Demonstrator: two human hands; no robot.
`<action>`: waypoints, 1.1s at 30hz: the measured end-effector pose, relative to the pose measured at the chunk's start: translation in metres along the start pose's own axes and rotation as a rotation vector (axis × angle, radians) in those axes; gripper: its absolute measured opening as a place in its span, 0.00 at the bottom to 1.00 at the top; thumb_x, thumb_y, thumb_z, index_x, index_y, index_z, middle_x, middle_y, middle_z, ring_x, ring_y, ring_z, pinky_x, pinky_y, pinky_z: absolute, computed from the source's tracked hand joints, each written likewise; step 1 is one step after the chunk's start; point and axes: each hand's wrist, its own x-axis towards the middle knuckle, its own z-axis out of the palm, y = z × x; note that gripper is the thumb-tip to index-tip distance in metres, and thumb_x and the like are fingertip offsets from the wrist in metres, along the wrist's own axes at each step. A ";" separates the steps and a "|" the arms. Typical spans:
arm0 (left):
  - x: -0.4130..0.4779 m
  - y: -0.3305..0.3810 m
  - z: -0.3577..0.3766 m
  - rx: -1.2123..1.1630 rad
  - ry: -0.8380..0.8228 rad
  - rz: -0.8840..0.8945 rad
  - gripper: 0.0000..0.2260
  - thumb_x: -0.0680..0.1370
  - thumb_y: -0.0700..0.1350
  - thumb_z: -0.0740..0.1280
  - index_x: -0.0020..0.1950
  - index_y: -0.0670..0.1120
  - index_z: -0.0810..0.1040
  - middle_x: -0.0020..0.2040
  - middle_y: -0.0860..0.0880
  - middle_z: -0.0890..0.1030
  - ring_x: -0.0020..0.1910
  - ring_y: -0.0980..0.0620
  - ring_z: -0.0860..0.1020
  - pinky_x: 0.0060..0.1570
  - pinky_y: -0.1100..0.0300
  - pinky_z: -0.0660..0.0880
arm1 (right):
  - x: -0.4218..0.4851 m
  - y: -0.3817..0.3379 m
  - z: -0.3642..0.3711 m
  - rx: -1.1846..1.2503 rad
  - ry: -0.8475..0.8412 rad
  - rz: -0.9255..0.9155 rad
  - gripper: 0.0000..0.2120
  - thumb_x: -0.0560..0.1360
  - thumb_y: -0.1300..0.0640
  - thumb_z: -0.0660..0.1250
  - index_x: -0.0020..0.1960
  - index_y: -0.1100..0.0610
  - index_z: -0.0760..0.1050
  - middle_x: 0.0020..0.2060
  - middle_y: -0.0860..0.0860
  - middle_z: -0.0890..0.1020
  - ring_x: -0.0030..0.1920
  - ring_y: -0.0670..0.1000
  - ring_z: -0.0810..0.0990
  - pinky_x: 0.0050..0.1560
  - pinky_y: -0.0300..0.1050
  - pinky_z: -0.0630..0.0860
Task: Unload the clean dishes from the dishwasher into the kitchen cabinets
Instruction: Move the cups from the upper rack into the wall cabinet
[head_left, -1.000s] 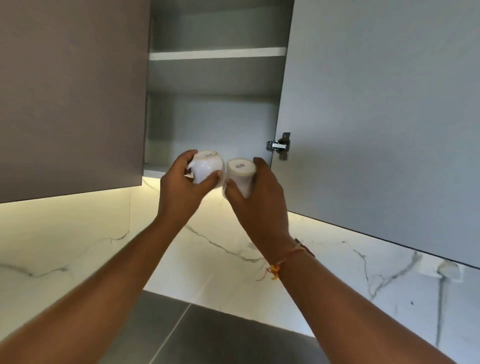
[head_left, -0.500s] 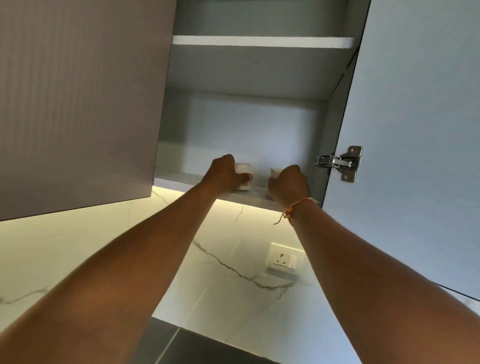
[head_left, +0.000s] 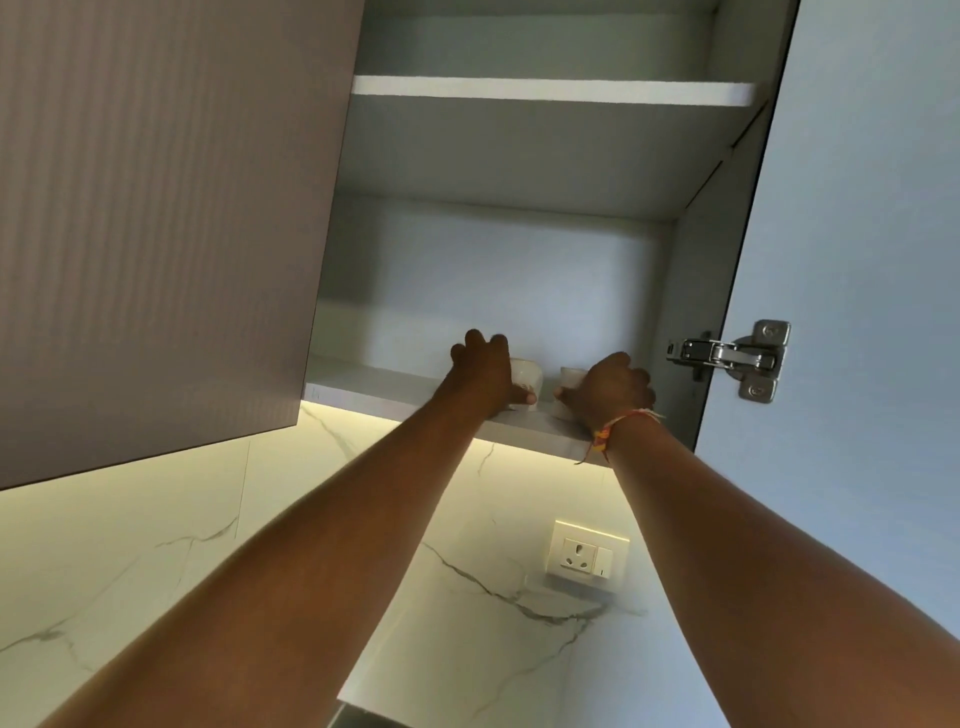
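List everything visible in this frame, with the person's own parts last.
left cup: 1, white, on the lower shelf, a small gap from the right cup
right cup: 1, white, on the same shelf
lower shelf: 1, pale grey, bottom of the cabinet
upper shelf: 1, white edge, above
open door: 1, grey-blue, right
hinge: 1, metal, on the open door
closed door: 1, brown-grey, left
backsplash: 1, white marble, below the cabinets
wall socket: 1, white, on the backsplash
bracelet: 1, orange-red thread, right wrist
left hand: grips the left cup
right hand: grips the right cup
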 end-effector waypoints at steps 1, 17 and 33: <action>-0.001 0.001 0.000 -0.026 0.062 0.021 0.31 0.69 0.55 0.77 0.64 0.43 0.68 0.63 0.41 0.68 0.63 0.40 0.68 0.58 0.48 0.73 | -0.002 -0.001 0.000 0.013 0.046 0.015 0.38 0.69 0.45 0.77 0.68 0.60 0.63 0.64 0.62 0.71 0.64 0.63 0.72 0.60 0.53 0.73; 0.006 0.002 0.005 0.188 -0.229 0.187 0.17 0.81 0.41 0.64 0.70 0.43 0.73 0.70 0.42 0.73 0.67 0.42 0.72 0.66 0.56 0.67 | 0.004 -0.002 0.012 -0.398 -0.129 -0.289 0.14 0.80 0.59 0.62 0.64 0.63 0.76 0.60 0.58 0.80 0.60 0.58 0.79 0.60 0.48 0.75; 0.026 0.000 0.018 0.252 -0.405 0.113 0.20 0.82 0.40 0.58 0.75 0.41 0.66 0.73 0.40 0.69 0.70 0.41 0.70 0.70 0.53 0.64 | 0.012 0.001 0.016 -0.465 -0.219 -0.313 0.14 0.79 0.59 0.60 0.62 0.61 0.77 0.60 0.58 0.80 0.60 0.58 0.79 0.60 0.48 0.75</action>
